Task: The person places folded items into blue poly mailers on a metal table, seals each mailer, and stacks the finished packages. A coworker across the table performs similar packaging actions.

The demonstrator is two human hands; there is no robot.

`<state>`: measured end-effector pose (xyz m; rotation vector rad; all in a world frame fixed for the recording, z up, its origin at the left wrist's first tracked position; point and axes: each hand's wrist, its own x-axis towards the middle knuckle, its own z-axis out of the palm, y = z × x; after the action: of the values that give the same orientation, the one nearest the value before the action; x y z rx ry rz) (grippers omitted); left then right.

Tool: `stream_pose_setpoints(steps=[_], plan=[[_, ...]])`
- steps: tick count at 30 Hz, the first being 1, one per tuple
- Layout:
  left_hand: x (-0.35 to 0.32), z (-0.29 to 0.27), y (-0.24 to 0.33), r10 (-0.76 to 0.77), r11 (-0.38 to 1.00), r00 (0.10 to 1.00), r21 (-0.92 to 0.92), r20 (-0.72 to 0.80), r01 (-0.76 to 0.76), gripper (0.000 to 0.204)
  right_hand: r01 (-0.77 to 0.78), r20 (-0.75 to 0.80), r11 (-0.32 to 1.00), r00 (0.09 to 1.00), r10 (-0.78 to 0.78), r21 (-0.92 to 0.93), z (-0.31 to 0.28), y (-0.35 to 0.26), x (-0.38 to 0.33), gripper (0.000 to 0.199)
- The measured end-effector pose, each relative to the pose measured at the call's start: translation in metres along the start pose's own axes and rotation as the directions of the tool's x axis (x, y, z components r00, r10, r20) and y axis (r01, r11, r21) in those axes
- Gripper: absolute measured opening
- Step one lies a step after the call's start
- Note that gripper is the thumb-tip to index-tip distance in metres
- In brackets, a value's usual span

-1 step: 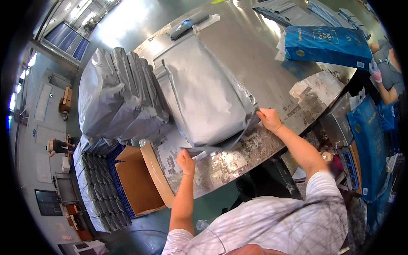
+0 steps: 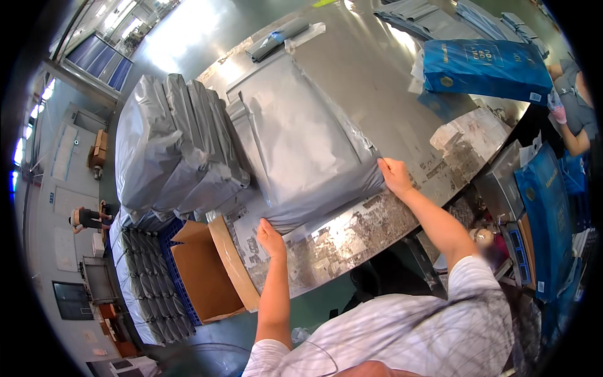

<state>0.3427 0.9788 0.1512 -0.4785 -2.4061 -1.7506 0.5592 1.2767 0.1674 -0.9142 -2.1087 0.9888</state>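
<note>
Near edge pulled taut on the grey plastic bag (image 2: 304, 135)

The near edge (image 2: 330, 200) of the bag, which sagged in a loose, dark loop a moment ago, now stretches as a broad band across the near end, between the person's 2 hands. The left hand (image 2: 271, 239) has moved slightly up and away from the body; the right hand (image 2: 396, 176) has hardly shifted. The fingers of both are closed on the film, the left at the near left corner, the right at the near right.

The bag lies flat, its bulk resting on the metal surface (image 2: 392, 94), close to the scuffed near rim. The stack of filled grey bags (image 2: 169, 147) stands just beside it on the left, apparently unchanged, with the open cardboard box (image 2: 204, 270) nearer the person.

For the work in hand, the change suggests that the bag's end is now better spread and controlled, with the slack mostly taken out. Whether the mouth is sealed cannot be told from this view.
</note>
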Motion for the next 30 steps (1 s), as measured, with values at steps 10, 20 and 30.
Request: stream_pose_setpoints(steps=[10, 20, 30], plan=[[0.010, 0.049, -0.047, -0.402, 0.915, 0.858, 0.137, 0.318, 0.378, 0.026, -0.250, 0.400, 0.948, 0.862, 0.311, -0.199, 0.066, 0.033, 0.013, 0.032], [0.072, 0.083, -0.038, -0.629, 0.401, 0.599, -0.454, 0.496, 0.796, 0.057, -0.759, 0.739, 0.215, 0.649, 0.181, 0.615, 0.112, 0.029, 0.070, 0.063], [0.119, 0.012, 0.259, 0.125, 0.986, 0.788, -0.160, 0.603, -0.034, 0.072, -0.757, 0.763, -0.100, 0.636, 0.118, 0.646, 0.042, -0.096, 0.084, 0.057]])
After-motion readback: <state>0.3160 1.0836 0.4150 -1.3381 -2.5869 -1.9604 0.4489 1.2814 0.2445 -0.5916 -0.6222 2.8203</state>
